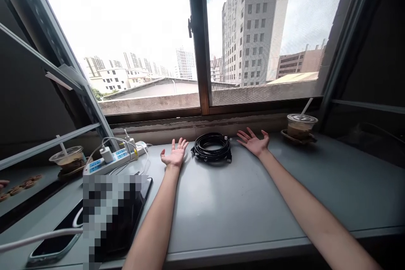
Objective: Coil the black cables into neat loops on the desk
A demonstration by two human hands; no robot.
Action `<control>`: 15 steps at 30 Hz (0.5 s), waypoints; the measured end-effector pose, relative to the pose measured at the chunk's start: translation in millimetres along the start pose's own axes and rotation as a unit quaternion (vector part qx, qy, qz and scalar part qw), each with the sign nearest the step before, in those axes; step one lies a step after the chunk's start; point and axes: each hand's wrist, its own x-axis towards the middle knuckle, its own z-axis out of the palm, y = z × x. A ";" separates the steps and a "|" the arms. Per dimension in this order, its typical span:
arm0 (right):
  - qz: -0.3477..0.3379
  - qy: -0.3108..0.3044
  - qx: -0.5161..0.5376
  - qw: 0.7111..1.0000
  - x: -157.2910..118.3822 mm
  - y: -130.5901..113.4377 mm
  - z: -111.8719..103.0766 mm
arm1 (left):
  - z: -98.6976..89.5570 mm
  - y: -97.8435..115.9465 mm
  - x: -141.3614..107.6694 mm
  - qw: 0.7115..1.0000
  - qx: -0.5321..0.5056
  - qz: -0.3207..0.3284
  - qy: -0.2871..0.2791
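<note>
A coiled black cable (pixel 211 147) lies on the grey tabletop (pixel 221 202) near the window, its plug ends showing at the rim of the coil. My left hand (pixel 174 154) rests palm up just left of the coil, fingers spread and holding nothing. To the right of the coil is my right hand (pixel 255 142), also palm up with its fingers apart and nothing in it. Neither hand appears to grip the cable.
At the left stand a white power strip (pixel 118 158) with chargers and cords, a dark tablet (pixel 139 211) partly pixelated, a phone (pixel 53 244) and a drink cup (pixel 68 158). Another cup with a straw (pixel 300 125) is back right. A window frame (pixel 202 50) rises behind.
</note>
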 end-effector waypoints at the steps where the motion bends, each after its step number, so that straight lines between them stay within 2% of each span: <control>1: 0.005 -0.004 -0.006 1.000 -0.4 0.0 0.4 | -0.1 -0.3 0.1 1.000 -0.004 0.001 -0.001; 7: 0.024 0.016 0.010 1.000 -1.5 0.5 -0.5 | -2.4 -1.6 3.8 1.000 0.002 0.002 0.000; 15: 0.001 0.058 0.033 0.998 0.2 -2.6 -4.3 | -8.0 1.1 6.1 1.000 0.006 0.001 0.023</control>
